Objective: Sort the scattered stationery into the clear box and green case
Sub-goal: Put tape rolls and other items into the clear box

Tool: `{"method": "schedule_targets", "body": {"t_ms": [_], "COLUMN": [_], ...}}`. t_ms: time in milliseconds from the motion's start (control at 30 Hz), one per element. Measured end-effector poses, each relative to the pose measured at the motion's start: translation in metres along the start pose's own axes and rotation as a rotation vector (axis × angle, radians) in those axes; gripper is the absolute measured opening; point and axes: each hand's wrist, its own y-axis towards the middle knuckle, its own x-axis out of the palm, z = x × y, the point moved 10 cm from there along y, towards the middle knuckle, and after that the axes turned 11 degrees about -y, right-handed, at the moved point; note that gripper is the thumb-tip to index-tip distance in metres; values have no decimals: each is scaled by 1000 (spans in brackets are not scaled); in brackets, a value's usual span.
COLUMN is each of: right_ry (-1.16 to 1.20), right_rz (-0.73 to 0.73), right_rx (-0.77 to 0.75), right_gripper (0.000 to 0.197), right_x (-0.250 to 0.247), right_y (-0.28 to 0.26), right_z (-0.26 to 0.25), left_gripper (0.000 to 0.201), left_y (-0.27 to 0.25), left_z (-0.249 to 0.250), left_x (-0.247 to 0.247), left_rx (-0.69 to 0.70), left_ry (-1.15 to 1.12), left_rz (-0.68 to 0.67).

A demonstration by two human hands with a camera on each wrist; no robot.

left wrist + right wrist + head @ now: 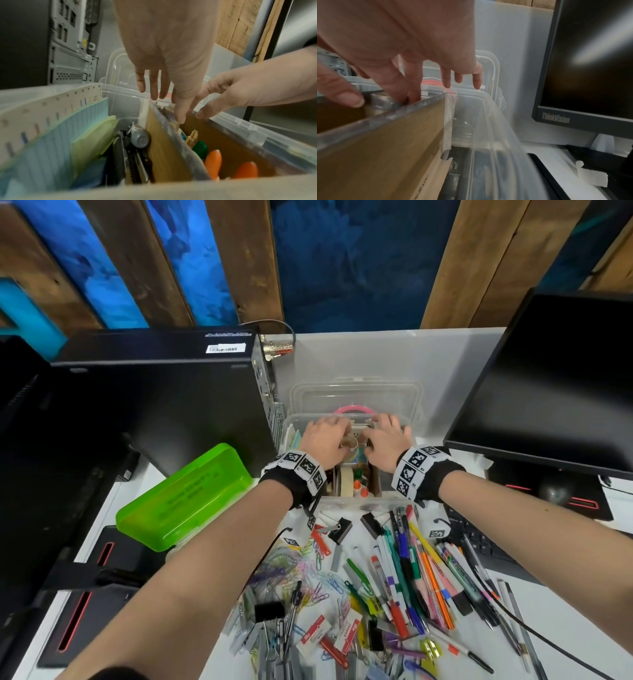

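The clear box (342, 501) stands at the middle of the desk, and both hands are inside it. My left hand (325, 436) hangs over it with straight fingers, its thumb (180, 116) touching the top edge of a cardboard divider (164, 146). My right hand (387, 436) reaches in from the right with spread fingers (412, 94) that touch a greyish tape roll (382, 103). The green case (185, 494) lies shut to the left of the box. Pens (411, 570), paper clips (308, 570) and binder clips lie scattered in front.
The box's lid (356, 392) leans behind the box. A black computer tower (154, 398) stands close on the left and a monitor (548, 378) on the right. A keyboard (479, 542) lies beside the pens. Notepads (51, 135) and orange-capped bottles (212, 162) fill the box.
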Motion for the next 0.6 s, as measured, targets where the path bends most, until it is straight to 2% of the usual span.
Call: {"method": "schedule_targets", "body": {"t_ms": [133, 233, 300, 367, 433, 533, 600], "right_ry": [109, 136, 156, 184, 215, 240, 171], "right_rz": [188, 302, 330, 286, 194, -136, -359], "right_rx": [-43, -123, -214, -298, -352, -393, -448], "right_gripper": [27, 24, 19, 16, 15, 17, 28], "right_x": [-18, -23, -18, -1, 23, 73, 105], "right_y": [-34, -68, -89, -107, -120, -141, -162], "right_z": [-18, -38, -54, -71, -84, -100, -110], "left_gripper": [21, 15, 11, 15, 18, 22, 31], "left_y": [-40, -80, -107, -134, -155, -187, -209], "left_z": [10, 18, 20, 26, 27, 17, 9], "left_x": [-29, -35, -26, -6, 28, 91, 121], "left_rx": [109, 196, 232, 259, 202, 60, -9], "left_ry": [-38, 13, 6, -39, -48, 24, 58], "left_rz": [220, 293, 296, 195, -30, -422, -620]}}
